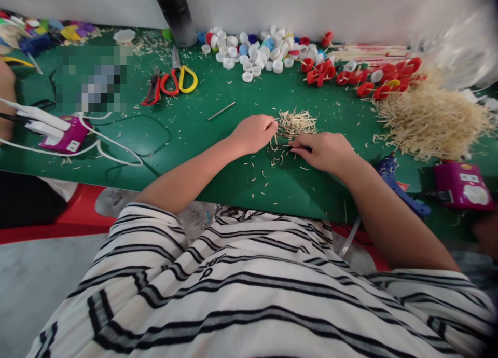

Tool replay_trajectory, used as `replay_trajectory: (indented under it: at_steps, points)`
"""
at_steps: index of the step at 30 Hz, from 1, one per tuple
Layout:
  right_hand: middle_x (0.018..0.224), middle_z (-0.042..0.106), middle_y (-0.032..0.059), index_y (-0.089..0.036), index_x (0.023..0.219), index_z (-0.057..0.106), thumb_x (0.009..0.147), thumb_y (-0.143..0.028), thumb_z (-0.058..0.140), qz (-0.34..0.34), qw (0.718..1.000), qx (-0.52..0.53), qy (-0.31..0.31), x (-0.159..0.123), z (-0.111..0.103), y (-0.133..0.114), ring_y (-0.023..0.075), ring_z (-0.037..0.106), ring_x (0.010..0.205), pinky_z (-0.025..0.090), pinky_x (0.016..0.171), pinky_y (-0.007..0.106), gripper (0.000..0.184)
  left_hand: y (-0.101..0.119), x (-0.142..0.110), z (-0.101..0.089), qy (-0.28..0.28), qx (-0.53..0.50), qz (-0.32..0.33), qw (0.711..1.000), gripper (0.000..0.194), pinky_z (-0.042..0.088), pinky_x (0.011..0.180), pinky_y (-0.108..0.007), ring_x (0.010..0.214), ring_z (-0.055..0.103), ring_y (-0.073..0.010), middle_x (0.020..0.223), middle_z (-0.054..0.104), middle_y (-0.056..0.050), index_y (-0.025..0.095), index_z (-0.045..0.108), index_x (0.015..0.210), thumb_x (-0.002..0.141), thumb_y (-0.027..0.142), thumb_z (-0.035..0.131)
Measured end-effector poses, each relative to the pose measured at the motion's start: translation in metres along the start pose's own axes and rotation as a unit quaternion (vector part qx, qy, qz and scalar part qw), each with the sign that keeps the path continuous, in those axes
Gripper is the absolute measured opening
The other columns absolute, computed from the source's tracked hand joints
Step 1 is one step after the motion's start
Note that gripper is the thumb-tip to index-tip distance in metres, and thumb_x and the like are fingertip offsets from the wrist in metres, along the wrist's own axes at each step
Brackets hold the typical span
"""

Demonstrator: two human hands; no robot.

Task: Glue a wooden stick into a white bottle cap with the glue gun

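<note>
"Hanging from the left hand, I note a thin pale strip over the green bench. State of the grip?"

"Left: thumb and forefinger pressed together, pinching the strip near its upper end. Right hand: fingers closed around a slim dark tool, its tip pointing towards the strip. Whether tool and strip touch, I cannot tell from where I stand."

"Immediate surroundings?"

"A small heap of pale slivers lies just beyond the hands, with loose bits scattered on the near side. A thin metal rod lies apart, beyond the left forearm."

"Further left?"

"Scissors, one handle red, one yellow, just beside red-handled pliers. Well apart from these, a magenta box."

"Along the back?"

"A dark bottle, then a spread of mostly white bottle caps."

"And the right?"

"Red caps grouped near a large mound of pale fibres. On the near side of the mound, a blue glue gun and a second magenta box."
</note>
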State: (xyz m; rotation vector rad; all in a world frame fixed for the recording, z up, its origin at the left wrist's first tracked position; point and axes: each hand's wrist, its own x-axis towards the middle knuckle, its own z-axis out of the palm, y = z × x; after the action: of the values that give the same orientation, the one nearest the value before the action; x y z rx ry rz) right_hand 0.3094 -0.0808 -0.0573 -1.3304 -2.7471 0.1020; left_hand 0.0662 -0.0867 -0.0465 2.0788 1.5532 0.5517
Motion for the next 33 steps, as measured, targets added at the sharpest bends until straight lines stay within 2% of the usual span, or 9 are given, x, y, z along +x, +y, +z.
replay_trajectory:
  at_steps: [8,14,18,22,28,33]
  points:
    - [0.119,0.087,0.0013,-0.035,0.125,0.082,0.107,-0.041,0.055,0.007,0.998,0.022,0.062,0.006,-0.001,-0.008,0.0267,0.079,0.101,0.045,0.07,0.035,0.033,0.002,0.001,0.002,0.007,0.005,0.009,1.0,0.048,0.023,0.065,-0.039,0.06,0.038,-0.0168,0.061,0.042,0.0,0.024,0.033,0.063,0.109,0.027,0.045]
    - [0.109,0.087,-0.0003,-0.036,0.122,0.081,0.103,-0.04,0.061,0.03,0.998,0.048,0.019,0.008,0.0,-0.004,0.0255,0.077,0.094,0.046,0.071,0.034,0.028,0.002,0.003,0.002,0.008,0.008,-0.004,1.0,0.048,0.023,0.066,-0.039,0.06,0.038,-0.0172,0.061,0.043,-0.001,0.024,0.033,0.063,0.109,0.027,0.045]
    - [0.106,0.087,0.0002,-0.034,0.114,0.082,0.102,-0.041,0.061,0.015,1.0,0.012,-0.007,0.004,0.0,-0.003,0.0261,0.076,0.092,0.039,0.067,0.033,0.025,-0.001,0.003,0.003,0.008,0.006,0.0,1.0,0.048,0.023,0.066,-0.039,0.059,0.036,-0.0169,0.06,0.041,0.0,0.024,0.033,0.063,0.109,0.027,0.045]
    - [0.105,0.087,0.0001,-0.035,0.113,0.082,0.103,-0.042,0.06,0.002,1.0,-0.005,-0.002,0.002,-0.001,-0.004,0.0256,0.076,0.091,0.035,0.064,0.033,0.026,-0.004,0.002,0.003,0.009,-0.001,0.006,1.0,0.049,0.021,0.064,-0.039,0.058,0.036,-0.0168,0.059,0.039,0.001,0.024,0.032,0.063,0.109,0.028,0.045]
    - [0.119,0.087,0.0006,-0.034,0.123,0.081,0.107,-0.04,0.053,-0.002,0.998,0.019,0.065,0.007,0.001,-0.008,0.0254,0.078,0.102,0.042,0.069,0.034,0.032,-0.001,0.003,0.003,0.0,0.002,0.008,1.0,0.047,0.023,0.064,-0.039,0.06,0.038,-0.0167,0.061,0.042,0.001,0.025,0.033,0.064,0.11,0.028,0.045]
    - [0.11,0.087,-0.0004,-0.035,0.123,0.08,0.105,-0.04,0.058,0.026,0.999,0.033,0.031,0.011,0.001,-0.007,0.0246,0.077,0.095,0.041,0.07,0.032,0.029,-0.002,0.006,0.003,0.001,-0.007,-0.004,1.0,0.049,0.023,0.064,-0.038,0.058,0.037,-0.0157,0.059,0.039,0.002,0.024,0.032,0.063,0.109,0.025,0.047]
